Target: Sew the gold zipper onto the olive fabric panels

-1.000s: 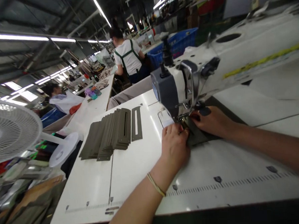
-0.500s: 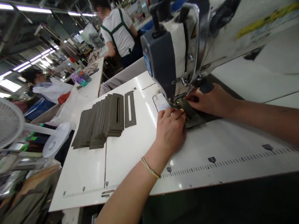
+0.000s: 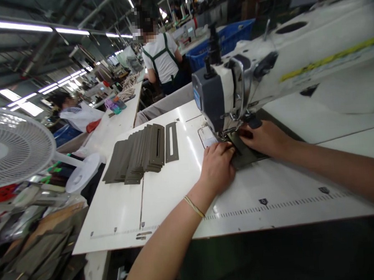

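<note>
Olive fabric piece [image 3: 249,154] lay flat on the white worktop [image 3: 165,199], its far end under the foot of the big white sewing machine [image 3: 265,73], while a fanned stack of olive pieces [image 3: 137,157] sat well apart to the left, one slotted strip [image 3: 171,141] just beside it. The right hand [image 3: 265,138] rested open and flat on the fabric, fingers toward the needle. The left hand [image 3: 218,167] was curled at its near-left edge, and whether it pinched the cloth could not be told.
</note>
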Demonstrator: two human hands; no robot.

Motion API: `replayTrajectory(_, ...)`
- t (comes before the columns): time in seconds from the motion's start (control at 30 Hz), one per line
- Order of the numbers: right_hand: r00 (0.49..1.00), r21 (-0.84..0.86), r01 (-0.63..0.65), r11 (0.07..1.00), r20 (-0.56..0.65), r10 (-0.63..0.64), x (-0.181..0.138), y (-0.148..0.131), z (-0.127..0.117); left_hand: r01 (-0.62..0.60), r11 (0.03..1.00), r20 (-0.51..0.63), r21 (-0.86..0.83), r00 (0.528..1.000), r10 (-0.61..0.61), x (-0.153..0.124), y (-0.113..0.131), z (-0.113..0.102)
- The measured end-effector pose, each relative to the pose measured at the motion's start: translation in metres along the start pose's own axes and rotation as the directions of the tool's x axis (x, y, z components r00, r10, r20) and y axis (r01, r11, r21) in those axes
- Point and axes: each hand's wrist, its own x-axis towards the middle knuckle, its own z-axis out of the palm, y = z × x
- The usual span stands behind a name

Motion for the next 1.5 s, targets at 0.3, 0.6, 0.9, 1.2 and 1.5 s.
replayTrajectory(0.3, 0.937, 0.095, 0.345, 0.934, 0.013, -0.348, -0.051, -0.04, -0.024, 0.088, 0.984, -0.138, -0.157, 0.984, -0.111, -0.006, 0.0, -0.001)
replayTrajectory(0.6, 0.944, 0.163, 0.327, 0.931, -0.01, -0.33, -0.05, -0.037, -0.021, 0.024, 0.999, -0.098, -0.045, 0.995, -0.029, -0.007, 0.004, 0.003)
replayTrajectory(0.9, 0.952, 0.158, 0.306, 0.939, -0.064, -0.299, -0.052, -0.045, -0.021, 0.001, 0.995, -0.129, 0.096, 0.992, 0.011, -0.009, 0.007, 0.0)
replayTrajectory(1.2, 0.955, 0.159, 0.293, 0.943, 0.007, -0.297, -0.047, -0.043, -0.024, -0.084, 0.984, -0.103, 0.155, 0.99, 0.101, -0.007, 0.005, 0.001)
replayTrajectory(1.5, 0.957, 0.12, 0.286, 0.951, 0.009, -0.289, -0.037, -0.041, -0.021, -0.092, 0.979, -0.08, 0.181, 0.991, 0.108, 0.005, -0.003, 0.0)
